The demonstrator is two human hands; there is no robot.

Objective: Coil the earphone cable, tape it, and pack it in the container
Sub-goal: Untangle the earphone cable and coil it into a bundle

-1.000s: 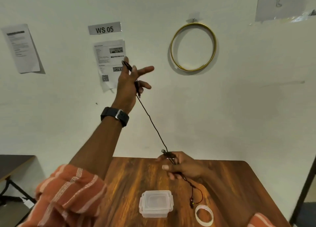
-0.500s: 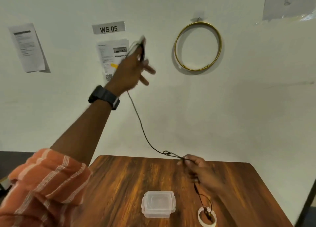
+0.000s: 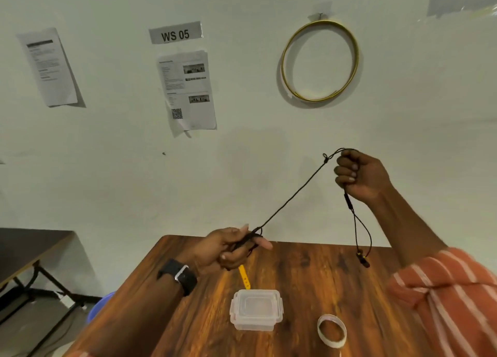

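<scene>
A thin black earphone cable (image 3: 291, 198) stretches taut between my two hands. My left hand (image 3: 228, 249) pinches its lower end just above the table's far edge. My right hand (image 3: 359, 175) is raised to the right, fist closed on the cable near a small knot. Below that fist the inline remote and two earbuds (image 3: 363, 258) dangle over the table. A clear plastic container (image 3: 255, 313) with its lid on sits on the wooden table (image 3: 309, 284). A white tape roll (image 3: 332, 333) lies to the container's right.
A yellow strip (image 3: 244, 276) lies on the table just behind the container. On the wall hang a gold hoop (image 3: 320, 60), printed sheets and a "WS 05" label (image 3: 175, 34). A dark table (image 3: 24, 249) stands at the left, with a blue tub (image 3: 99, 305) below.
My left hand dropped from high on the wall side to the table's far edge. My right hand rose from the table to the upper right, lifting the earbuds off the tape roll.
</scene>
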